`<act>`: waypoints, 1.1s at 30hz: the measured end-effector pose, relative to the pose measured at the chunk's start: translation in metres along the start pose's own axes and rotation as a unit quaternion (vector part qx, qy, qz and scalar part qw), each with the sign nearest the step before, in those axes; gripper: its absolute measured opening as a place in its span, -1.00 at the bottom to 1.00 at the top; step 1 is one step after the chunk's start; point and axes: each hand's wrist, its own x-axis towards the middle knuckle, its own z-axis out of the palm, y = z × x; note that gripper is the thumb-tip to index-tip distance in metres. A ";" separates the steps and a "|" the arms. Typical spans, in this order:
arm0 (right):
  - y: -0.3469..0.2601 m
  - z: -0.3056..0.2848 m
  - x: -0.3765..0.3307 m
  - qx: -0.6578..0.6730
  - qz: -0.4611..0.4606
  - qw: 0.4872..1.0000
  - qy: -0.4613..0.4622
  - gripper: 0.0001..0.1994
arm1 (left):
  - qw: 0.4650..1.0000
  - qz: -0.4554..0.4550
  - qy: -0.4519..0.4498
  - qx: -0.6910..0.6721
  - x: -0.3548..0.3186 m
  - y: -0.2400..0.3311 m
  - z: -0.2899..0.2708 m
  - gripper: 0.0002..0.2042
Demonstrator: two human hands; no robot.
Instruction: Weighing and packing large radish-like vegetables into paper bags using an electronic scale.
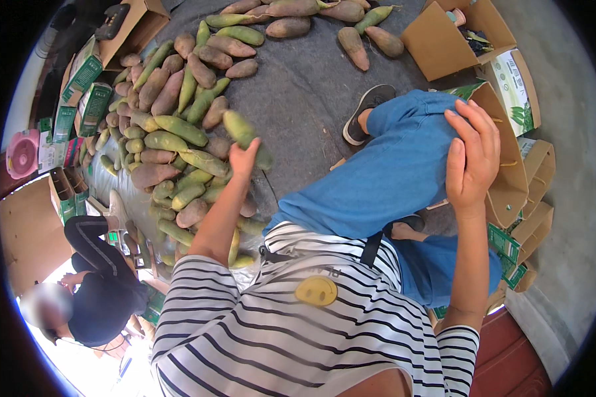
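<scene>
My left hand (244,157) is closed round a green radish (237,128), which is smeared by motion. The radish is held just above the right edge of a big pile of radishes (172,126), some long and green, others dusty reddish-brown. My right hand (473,159) holds nothing. Its fingers are stretched out and slightly curved beside my blue-trousered knee (417,126), close to an open cardboard box (510,178).
Several more radishes (288,26) lie at the far side on the dark ground sheet (291,86). An open carton (444,40) stands far right. Green-printed boxes (94,109) and a pink basin (23,153) are at the left, where another person (106,291) sits.
</scene>
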 end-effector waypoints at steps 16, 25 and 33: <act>0.007 -0.004 -0.001 -0.005 0.010 1.000 -0.007 -0.72 | 0.948 -0.309 0.061 0.044 0.062 -0.081 -0.103 -0.26; 0.000 0.001 0.005 0.015 0.004 1.000 -0.008 -0.72 | 0.970 -0.122 0.211 0.015 0.022 -0.075 -0.043 -0.25; -0.004 0.000 0.007 -0.003 0.003 1.000 -0.027 -0.71 | 0.988 0.049 -0.093 0.111 -0.024 -0.024 0.058 -0.38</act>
